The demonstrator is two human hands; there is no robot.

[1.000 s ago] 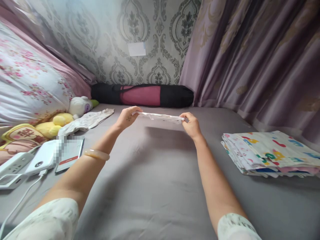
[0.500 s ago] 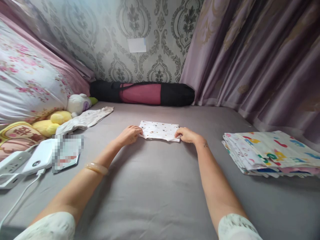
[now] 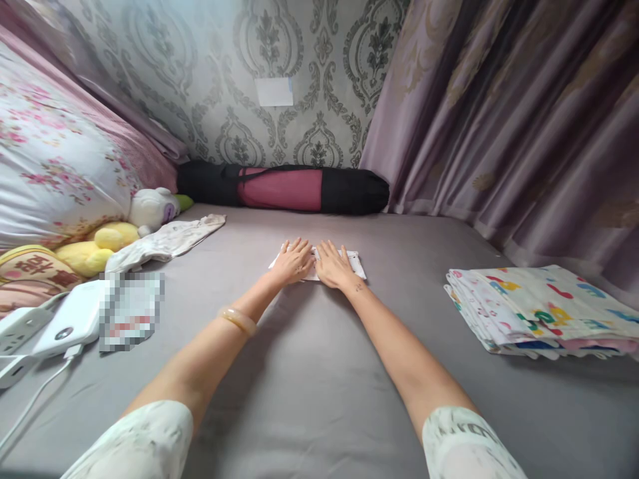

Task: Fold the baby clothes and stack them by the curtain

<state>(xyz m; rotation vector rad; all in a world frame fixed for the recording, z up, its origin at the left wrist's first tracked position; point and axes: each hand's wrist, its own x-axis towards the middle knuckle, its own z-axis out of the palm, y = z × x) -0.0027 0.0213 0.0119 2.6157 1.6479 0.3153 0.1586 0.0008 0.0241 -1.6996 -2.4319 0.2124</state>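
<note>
A folded white cloth with a small dark print lies flat on the grey bed sheet, mostly covered by my hands. My left hand rests palm down on its left half, fingers stretched out and pointing away from me. Close beside it, my right hand presses flat on the right half with fingers spread. Only the cloth's outer corners and a strip between the hands show. Neither hand grips anything.
To the right sits a stack of folded printed cloths. A crumpled pale garment, plush toys, a white power bank and a power strip are on the left. Against the wall lies a black-and-red long bag.
Both hands have let go of the cloth's side edges and moved inward onto its top, with fingers now extended flat. The cloth is lower and flatter on the sheet.
</note>
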